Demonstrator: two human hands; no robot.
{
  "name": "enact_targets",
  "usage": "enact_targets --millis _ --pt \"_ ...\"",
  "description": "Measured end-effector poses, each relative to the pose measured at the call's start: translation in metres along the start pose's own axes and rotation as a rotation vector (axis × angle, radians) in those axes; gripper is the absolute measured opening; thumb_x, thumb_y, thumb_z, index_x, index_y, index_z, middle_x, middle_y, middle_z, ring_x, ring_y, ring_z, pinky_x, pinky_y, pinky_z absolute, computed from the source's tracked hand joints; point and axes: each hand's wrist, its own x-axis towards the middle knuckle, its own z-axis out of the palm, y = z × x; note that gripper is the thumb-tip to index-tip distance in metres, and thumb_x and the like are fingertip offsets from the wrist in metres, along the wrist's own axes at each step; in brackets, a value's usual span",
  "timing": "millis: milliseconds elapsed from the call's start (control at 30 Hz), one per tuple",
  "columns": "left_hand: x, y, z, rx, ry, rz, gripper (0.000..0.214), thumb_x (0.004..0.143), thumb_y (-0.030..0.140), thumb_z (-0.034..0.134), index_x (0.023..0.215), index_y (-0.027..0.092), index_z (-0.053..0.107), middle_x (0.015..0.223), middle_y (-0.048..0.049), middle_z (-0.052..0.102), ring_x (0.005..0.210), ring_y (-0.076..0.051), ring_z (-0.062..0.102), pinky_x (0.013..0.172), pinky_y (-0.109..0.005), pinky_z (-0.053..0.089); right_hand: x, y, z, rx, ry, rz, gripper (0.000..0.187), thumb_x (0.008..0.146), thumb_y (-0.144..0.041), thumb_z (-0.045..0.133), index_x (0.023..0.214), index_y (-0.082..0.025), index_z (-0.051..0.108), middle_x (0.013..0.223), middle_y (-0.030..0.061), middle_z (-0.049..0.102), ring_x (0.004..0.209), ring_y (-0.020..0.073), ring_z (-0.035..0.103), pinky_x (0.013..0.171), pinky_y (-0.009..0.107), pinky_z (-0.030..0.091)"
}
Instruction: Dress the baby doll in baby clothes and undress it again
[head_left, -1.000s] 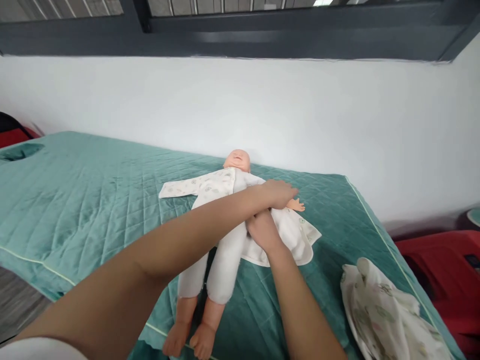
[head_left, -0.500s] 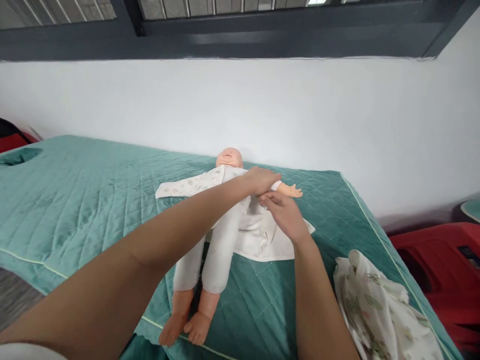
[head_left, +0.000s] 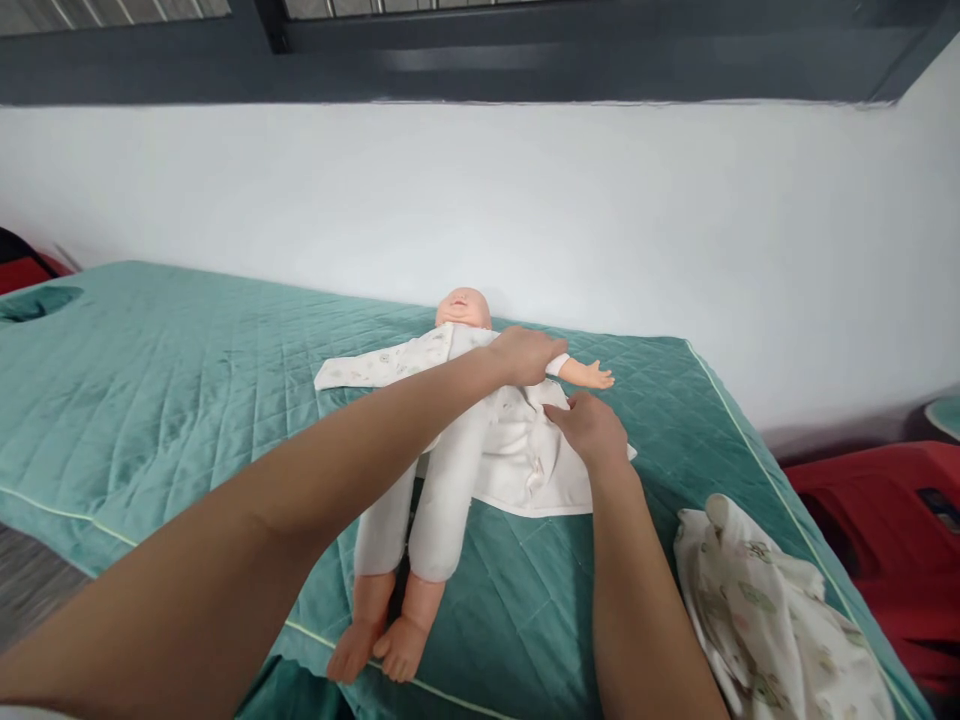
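Note:
A baby doll (head_left: 463,308) in a white bodysuit lies on its back on a teal quilted bed (head_left: 150,390), feet towards me. Under it lies an open white printed jacket (head_left: 525,470), one sleeve spread out to the left. My left hand (head_left: 527,355) reaches across the doll's chest and closes round its upper arm near the shoulder. The doll's bare hand (head_left: 598,376) sticks out beyond my fingers. My right hand (head_left: 592,428) rests on the jacket's right flap just below that arm, fingers curled into the cloth.
A crumpled white printed cloth (head_left: 772,610) lies at the bed's near right corner. A white wall runs behind the bed under a dark window frame. Red furniture (head_left: 885,530) stands right of the bed. A face hole (head_left: 37,302) is at the bed's far left.
My right hand moved from the doll's waist out to the right onto the jacket flap. My left hand drew back slightly, baring the doll's forearm and hand. The flap now lies flatter.

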Motion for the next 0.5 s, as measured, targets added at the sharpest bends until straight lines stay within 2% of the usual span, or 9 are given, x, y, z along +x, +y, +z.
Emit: enact_targets --millis 100,233,367,500 --pt "-0.003 0.001 -0.001 0.028 0.003 0.01 0.031 0.084 0.022 0.058 0.115 0.021 0.059 0.108 -0.0082 0.073 0.09 -0.026 0.068 0.069 -0.031 0.042 0.006 0.01 -0.002 0.381 0.093 0.005 0.026 0.06 -0.028 0.078 0.056 -0.023 0.053 0.063 0.0018 0.061 0.082 0.0258 0.062 0.071 0.031 0.04" --pt "-0.007 0.003 0.001 0.049 0.025 0.025 0.031 0.084 0.024 0.058 0.115 0.022 0.06 0.106 -0.0085 0.073 0.091 -0.027 0.068 0.073 -0.034 0.043 0.013 0.022 -0.009 0.71 0.262 0.056 0.022 0.067 -0.027 0.066 0.057 -0.024 0.047 0.054 -0.0045 0.048 0.064 0.0168 0.05 0.057 0.026 0.034" --pt "-0.009 0.005 0.008 0.088 0.026 0.081 0.029 0.082 0.018 0.058 0.11 0.021 0.064 0.103 -0.0075 0.074 0.091 -0.027 0.068 0.079 -0.035 0.043 0.016 0.025 -0.015 1.035 0.266 0.104 0.027 0.064 -0.029 0.066 0.062 -0.025 0.04 0.051 -0.009 0.043 0.049 0.0125 0.044 0.047 0.025 0.035" --pt "-0.007 0.005 0.012 0.175 -0.011 0.093 0.028 0.083 0.022 0.063 0.112 0.023 0.066 0.104 -0.0078 0.075 0.092 -0.027 0.068 0.083 -0.037 0.042 0.021 0.029 -0.022 1.312 0.231 0.057 0.04 0.062 -0.026 0.07 0.061 -0.025 0.029 0.05 -0.011 0.038 0.045 0.0093 0.041 0.045 0.023 0.04"
